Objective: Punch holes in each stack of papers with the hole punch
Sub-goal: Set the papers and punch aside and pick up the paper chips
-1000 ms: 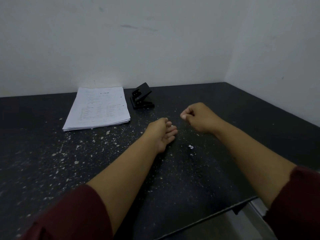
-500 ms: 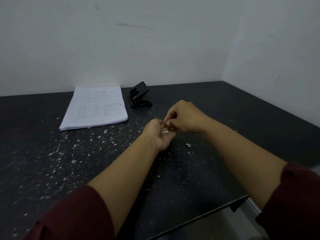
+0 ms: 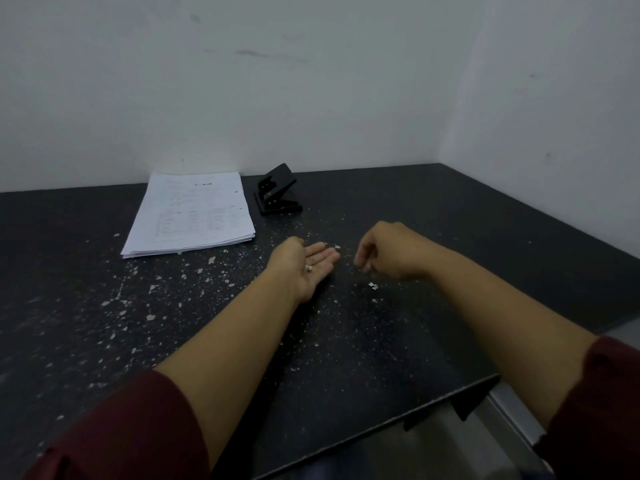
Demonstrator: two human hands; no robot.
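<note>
A stack of white printed papers (image 3: pixel 194 213) lies flat at the back left of the dark speckled table (image 3: pixel 467 237). Just right of it stands a black hole punch (image 3: pixel 277 197) with its lever raised. Neither hand touches them. My left hand (image 3: pixel 301 268) rests palm up in the middle of the table, fingers straight, with a few tiny white paper bits (image 3: pixel 309 268) on the palm. My right hand (image 3: pixel 391 251) hovers to its right, fingers curled downward, above a small white scrap (image 3: pixel 373 285) on the table. I see nothing between its fingers.
White walls meet in a corner at the back right (image 3: pixel 440 133). Pale flecks and paper scraps dot the table's left half (image 3: pixel 149 317). The table's front edge (image 3: pixel 381 424) runs diagonally at the lower right, with a grey floor below.
My right hand has drawn away to the right from my left palm, where its fingertips were half a second ago. My left hand has opened flatter, showing paper bits on the palm.
</note>
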